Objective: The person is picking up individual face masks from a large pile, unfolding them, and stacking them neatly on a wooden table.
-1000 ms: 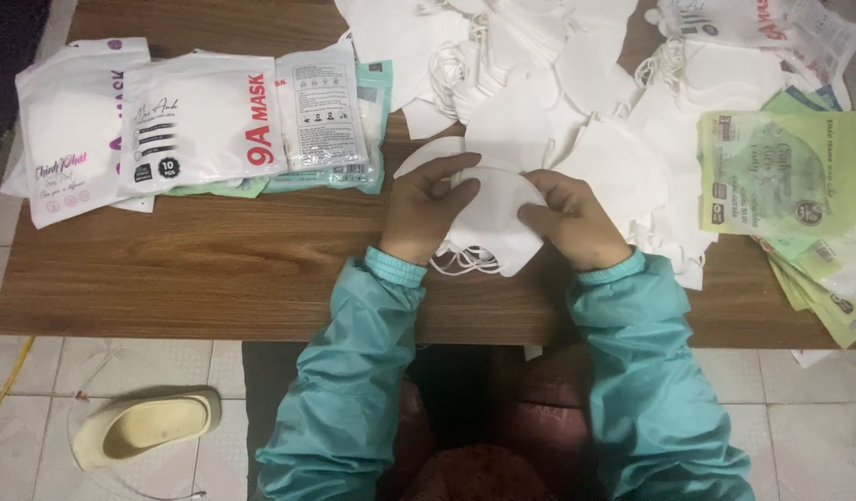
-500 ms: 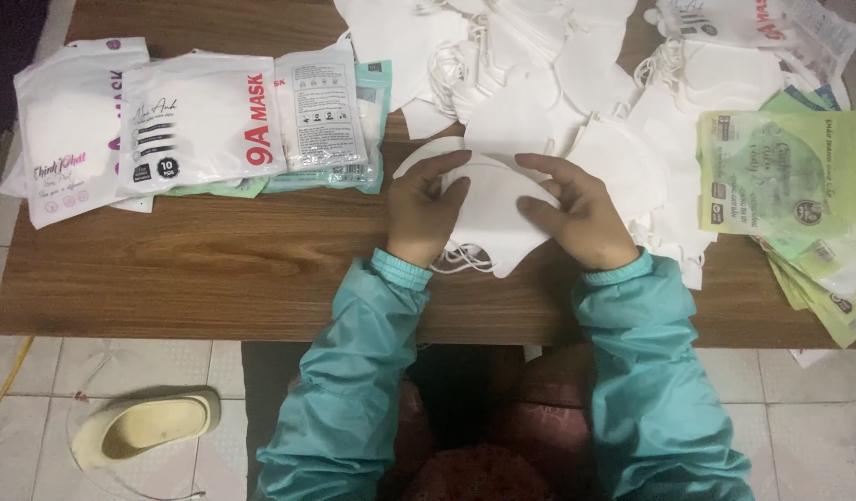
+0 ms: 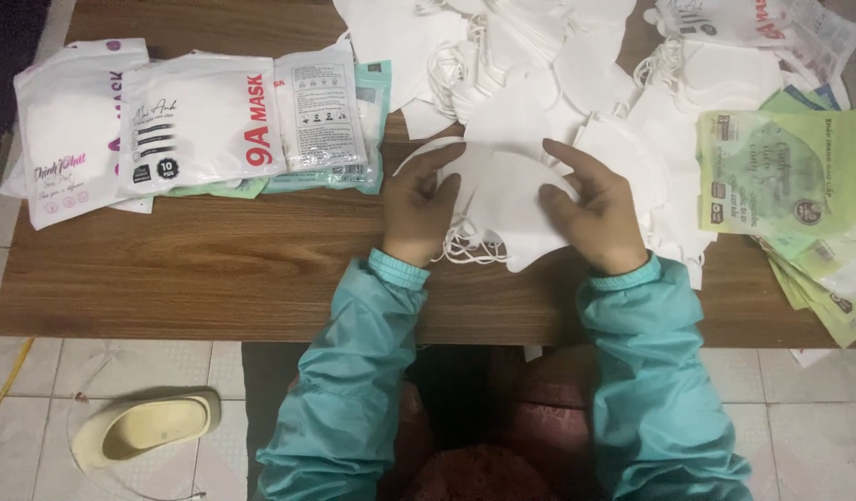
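Note:
A small stack of white folded face masks (image 3: 502, 199) lies on the brown wooden table (image 3: 215, 269) in front of me. My left hand (image 3: 421, 199) presses on the stack's left edge, fingers spread toward its top. My right hand (image 3: 590, 209) holds the stack's right side, fingers laid over it. White ear loops (image 3: 465, 249) hang out under the stack near my left wrist. Both sleeves are teal.
A heap of loose white masks (image 3: 539, 65) covers the far middle of the table. White mask packets (image 3: 196, 121) lie at the left, green packets (image 3: 790, 176) at the right. A pale slipper (image 3: 140, 429) rests on the tiled floor below left.
Both hands have slid slightly up and outward along the mask stack, squaring its edges; the stack stays in the same spot on the table.

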